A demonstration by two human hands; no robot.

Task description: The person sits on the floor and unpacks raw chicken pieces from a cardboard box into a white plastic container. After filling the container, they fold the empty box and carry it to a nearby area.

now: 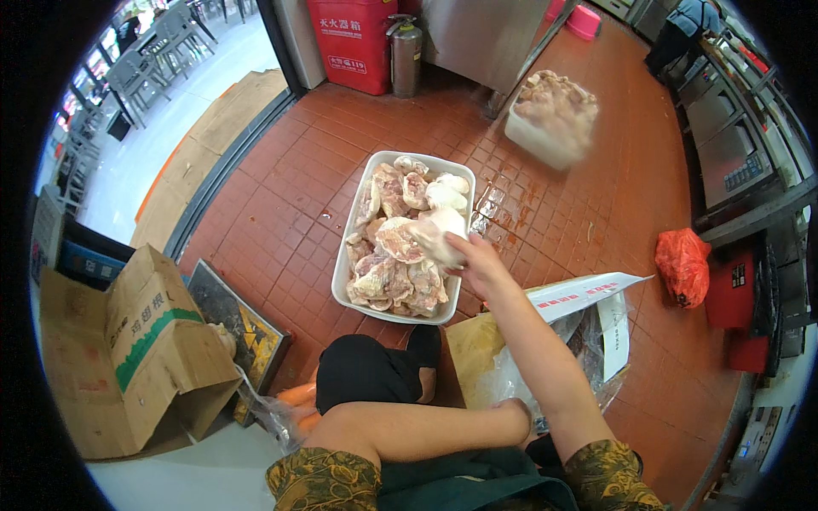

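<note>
A white plastic tub (340,274) full of raw chicken pieces (393,274) stands on the tiled floor in front of me. Over its right side, my right hand (478,263) grips a pale raw chicken piece (441,235), blurred at the edges. My left forearm crosses low in front of my body. At its end, my left hand (516,415) is bent downward beside an opened cardboard carton (470,358) with clear plastic lining (505,377); its fingers are mostly hidden.
Another tub of raw chicken (553,121) is farther back, blurred. An open cardboard box (150,345) and a dark platform (236,319) are at left. A red bag (682,268), fire extinguisher (405,57) and steel cabinet (479,38) stand around. A person (687,32) works at the far right.
</note>
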